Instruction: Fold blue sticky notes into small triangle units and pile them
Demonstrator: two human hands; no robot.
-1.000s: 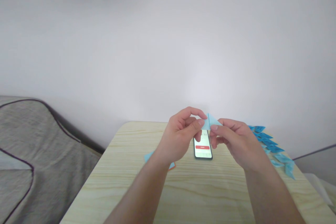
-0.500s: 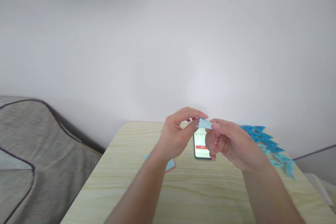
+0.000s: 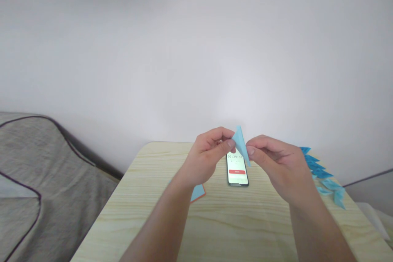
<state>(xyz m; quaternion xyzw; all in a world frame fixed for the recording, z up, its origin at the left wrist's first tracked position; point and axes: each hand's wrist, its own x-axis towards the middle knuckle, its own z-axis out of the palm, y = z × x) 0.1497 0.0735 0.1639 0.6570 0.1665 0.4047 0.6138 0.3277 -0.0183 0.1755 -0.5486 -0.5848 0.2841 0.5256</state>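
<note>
A folded piece of light blue origami paper [image 3: 240,144] is held up above the table, its long edge slanting down to the right. My left hand [image 3: 210,151] pinches its left corner between thumb and fingers. On the other side, my right hand [image 3: 274,161] has thumb and forefinger closed at the paper's right edge. Below and behind the paper lies a phone [image 3: 237,174] with a lit timer screen, partly covered by the paper and fingers. Beside my left wrist, light blue paper with a red edge [image 3: 198,193] shows partly from under the forearm.
Folded dark blue paper pieces [image 3: 317,168] and lighter blue pieces [image 3: 334,190] lie along the right side of the wooden table [image 3: 239,225]. A white wall [image 3: 196,57] stands behind. Grey fabric with dark piping [image 3: 64,200] is at the left.
The folded paper has turned from lying nearly level to standing steeply upright. My right hand has shifted right, uncovering more of the phone, and both hands have changed their hold.
</note>
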